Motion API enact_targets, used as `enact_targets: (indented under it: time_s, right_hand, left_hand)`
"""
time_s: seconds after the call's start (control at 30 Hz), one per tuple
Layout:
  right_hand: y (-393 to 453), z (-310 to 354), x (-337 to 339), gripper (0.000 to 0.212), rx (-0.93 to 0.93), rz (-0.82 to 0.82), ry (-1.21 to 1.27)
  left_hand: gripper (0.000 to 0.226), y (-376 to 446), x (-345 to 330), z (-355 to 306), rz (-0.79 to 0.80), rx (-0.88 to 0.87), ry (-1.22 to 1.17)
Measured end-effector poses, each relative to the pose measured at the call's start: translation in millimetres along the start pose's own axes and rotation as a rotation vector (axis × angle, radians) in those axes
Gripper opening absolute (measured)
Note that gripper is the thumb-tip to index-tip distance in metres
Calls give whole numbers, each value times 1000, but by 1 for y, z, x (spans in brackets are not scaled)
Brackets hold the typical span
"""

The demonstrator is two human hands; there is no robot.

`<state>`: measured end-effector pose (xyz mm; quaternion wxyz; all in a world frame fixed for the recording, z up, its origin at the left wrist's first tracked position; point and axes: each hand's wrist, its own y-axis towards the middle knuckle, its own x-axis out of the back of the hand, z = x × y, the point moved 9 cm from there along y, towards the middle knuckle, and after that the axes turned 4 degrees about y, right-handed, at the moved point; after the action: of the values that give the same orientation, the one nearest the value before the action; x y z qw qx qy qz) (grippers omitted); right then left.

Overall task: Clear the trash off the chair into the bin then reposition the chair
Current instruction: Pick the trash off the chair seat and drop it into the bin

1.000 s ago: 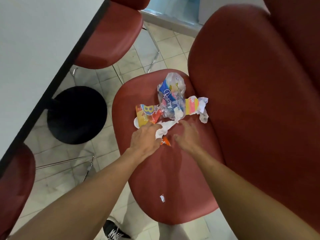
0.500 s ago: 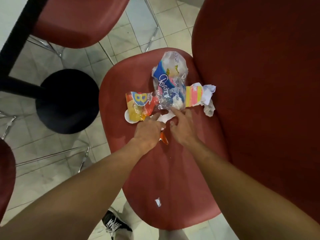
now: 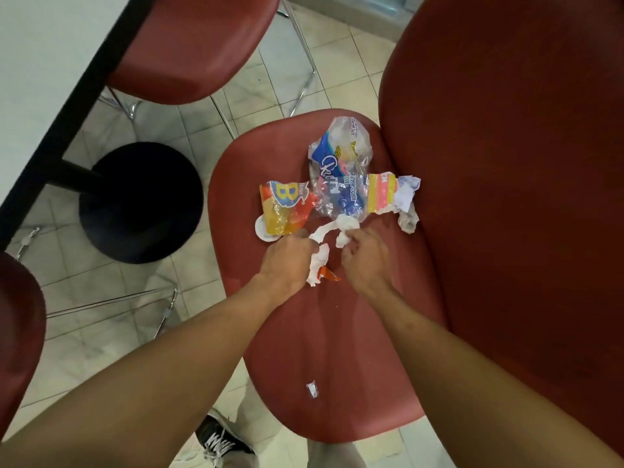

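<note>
item: your fingertips, both hands, hidden under knuckles and tissue. your left hand (image 3: 287,261) is curled onto a strip of white tissue (image 3: 319,263); your right hand (image 3: 363,261) pinches a wad of the same tissue, how firmly i cannot tell. orange scrap (image 3: 327,273) half covered between the hands. trash: clear blue-print wrapper (image 3: 339,177), yellow-red wrapper (image 3: 285,207), striped paper (image 3: 383,194), all on the red chair seat (image 3: 324,349); small scrap (image 3: 312,390) lies apart near the front edge. chair back (image 3: 506,197) cut off at right. floor (image 3: 256,86): pale tiles. black table base (image 3: 141,201) to the left; table top (image 3: 40,62) cropped.
</note>
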<state>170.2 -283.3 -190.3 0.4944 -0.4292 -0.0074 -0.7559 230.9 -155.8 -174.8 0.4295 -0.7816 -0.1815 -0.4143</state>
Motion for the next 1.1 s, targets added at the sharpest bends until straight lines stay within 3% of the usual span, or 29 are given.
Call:
enact_targets:
  time_s: [0.6, 1.1]
  right_hand:
    - [-132, 105, 2, 23, 115, 5, -58]
    - [-266, 180, -81, 28, 286, 137, -140]
  left_hand:
    - [32, -163, 62, 49, -261, 150, -200]
    - [27, -337, 44, 153, -383, 433, -343]
